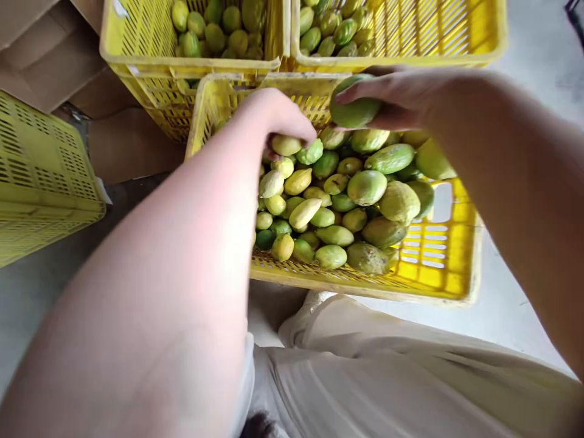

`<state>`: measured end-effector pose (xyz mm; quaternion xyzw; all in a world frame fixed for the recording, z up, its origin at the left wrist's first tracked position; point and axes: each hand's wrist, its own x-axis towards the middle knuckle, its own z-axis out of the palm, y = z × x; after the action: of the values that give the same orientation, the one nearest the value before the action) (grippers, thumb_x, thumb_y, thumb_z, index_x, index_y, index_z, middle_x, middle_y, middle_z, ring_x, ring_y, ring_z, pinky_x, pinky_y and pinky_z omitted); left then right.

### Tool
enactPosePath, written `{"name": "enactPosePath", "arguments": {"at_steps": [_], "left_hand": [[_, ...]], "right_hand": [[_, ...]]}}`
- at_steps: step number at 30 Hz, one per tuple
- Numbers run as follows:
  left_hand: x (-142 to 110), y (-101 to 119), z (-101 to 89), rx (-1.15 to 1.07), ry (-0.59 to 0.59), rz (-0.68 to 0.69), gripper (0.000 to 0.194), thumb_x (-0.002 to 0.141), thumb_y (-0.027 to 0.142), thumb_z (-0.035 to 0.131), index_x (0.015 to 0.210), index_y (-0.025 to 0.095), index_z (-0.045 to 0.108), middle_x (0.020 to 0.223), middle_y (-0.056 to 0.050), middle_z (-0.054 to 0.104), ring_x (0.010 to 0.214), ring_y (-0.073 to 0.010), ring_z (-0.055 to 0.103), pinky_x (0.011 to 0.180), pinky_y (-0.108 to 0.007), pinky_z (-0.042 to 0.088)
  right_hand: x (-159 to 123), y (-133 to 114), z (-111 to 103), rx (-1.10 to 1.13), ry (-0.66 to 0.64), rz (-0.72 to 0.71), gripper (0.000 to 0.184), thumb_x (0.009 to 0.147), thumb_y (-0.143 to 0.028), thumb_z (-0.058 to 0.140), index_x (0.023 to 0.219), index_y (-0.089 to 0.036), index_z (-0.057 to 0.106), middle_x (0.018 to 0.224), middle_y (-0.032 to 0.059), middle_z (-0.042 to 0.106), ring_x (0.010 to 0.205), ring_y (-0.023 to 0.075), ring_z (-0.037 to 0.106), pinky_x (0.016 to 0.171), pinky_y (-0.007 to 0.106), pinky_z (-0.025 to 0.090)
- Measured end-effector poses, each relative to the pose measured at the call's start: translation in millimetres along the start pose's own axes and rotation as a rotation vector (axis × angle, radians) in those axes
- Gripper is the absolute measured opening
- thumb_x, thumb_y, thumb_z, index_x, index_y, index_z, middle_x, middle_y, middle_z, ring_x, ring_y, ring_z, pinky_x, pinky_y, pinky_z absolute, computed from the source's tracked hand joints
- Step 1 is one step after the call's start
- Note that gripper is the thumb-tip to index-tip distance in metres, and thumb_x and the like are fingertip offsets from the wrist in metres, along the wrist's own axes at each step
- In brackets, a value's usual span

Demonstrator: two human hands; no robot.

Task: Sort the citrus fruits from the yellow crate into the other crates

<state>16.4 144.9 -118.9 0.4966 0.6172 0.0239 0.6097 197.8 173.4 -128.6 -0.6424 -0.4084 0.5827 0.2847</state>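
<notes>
Over a yellow crate (pixel 360 291) of green and yellow fruit (pixel 334 236), you work with both hands at the far side of the heap. Your right hand (pixel 404 97) is closed around a large green fruit (pixel 353 111), thumb across its top, holding it just above the pile and close to the far rim. Your left hand (pixel 276 118) curls around a small pale fruit (pixel 286 145); the back of the hand hides most of the fingers, so how firm that hold is cannot be told.

For good handling, keep the large fruit wrapped by the whole hand, not pinched, and carry it well over the rim so its skin does not scrape. With the left, lift one piece straight up, since neighbours press close and may roll. Set fruit down rather than drop it, as bruising looks the likeliest fault. Bigger pieces lie mostly right, smaller ones left. Two more crates, far left (pixel 191 62) and far right (pixel 429 61), also hold fruit.
</notes>
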Motion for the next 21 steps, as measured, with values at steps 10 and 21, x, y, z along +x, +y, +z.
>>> {"name": "enactPosePath", "arguments": {"at_steps": [10,21], "left_hand": [[-3,-23,-22.7,-0.302,-0.011,0.108,0.016,0.087,0.012,0.073,0.075,0.016,0.064,0.075,-0.007,0.066,0.094,-0.0221,0.068,0.081,-0.034,0.054],[13,-29,-33.9,-0.493,-0.011,0.150,0.017,0.074,0.022,0.079,0.078,0.021,0.063,0.073,-0.007,0.064,0.087,-0.0272,0.071,0.075,-0.037,0.056]], "right_hand": [[-35,54,28,0.289,-0.053,0.074,0.005,0.096,-0.027,0.062,0.095,-0.026,0.057,0.081,-0.0022,0.065,0.067,0.0148,0.063,0.056,0.025,0.057],[-21,51,26,0.424,0.019,0.099,0.019,0.095,-0.047,0.056,0.090,-0.029,0.056,0.082,0.0033,0.068,0.096,0.0225,0.066,0.083,0.036,0.062]]}}
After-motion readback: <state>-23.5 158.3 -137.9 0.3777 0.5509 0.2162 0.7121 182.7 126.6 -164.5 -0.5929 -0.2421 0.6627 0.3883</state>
